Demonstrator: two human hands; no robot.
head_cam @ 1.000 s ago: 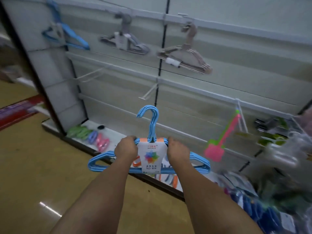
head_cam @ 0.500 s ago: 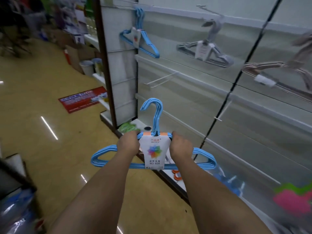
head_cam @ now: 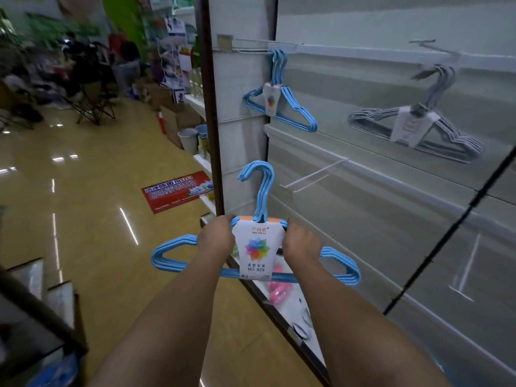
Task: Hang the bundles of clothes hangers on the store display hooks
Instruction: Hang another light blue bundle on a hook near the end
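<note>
I hold a bundle of blue hangers [head_cam: 259, 191] upright in front of me, its white label facing me. My left hand [head_cam: 216, 237] grips the bundle's left shoulder and my right hand [head_cam: 303, 241] grips the right shoulder. On the white display wall a second blue bundle [head_cam: 279, 104] hangs from a wire hook [head_cam: 251, 48] at the upper left. A grey bundle [head_cam: 416, 127] hangs from another hook further right. A bare wire hook [head_cam: 312, 175] sticks out of the wall just right of the held bundle's hook tips.
A dark post [head_cam: 209, 107] edges the display wall on its left. Small pink items [head_cam: 279, 291] lie on the base shelf below. A red floor sticker [head_cam: 176, 191] lies on the shiny yellow aisle floor. Boxes, buckets and folding chairs stand further back left.
The view has swung further left along the wall, so the hung blue and grey bundles now sit to the right. Both hands keep the same grip on the blue bundle.
</note>
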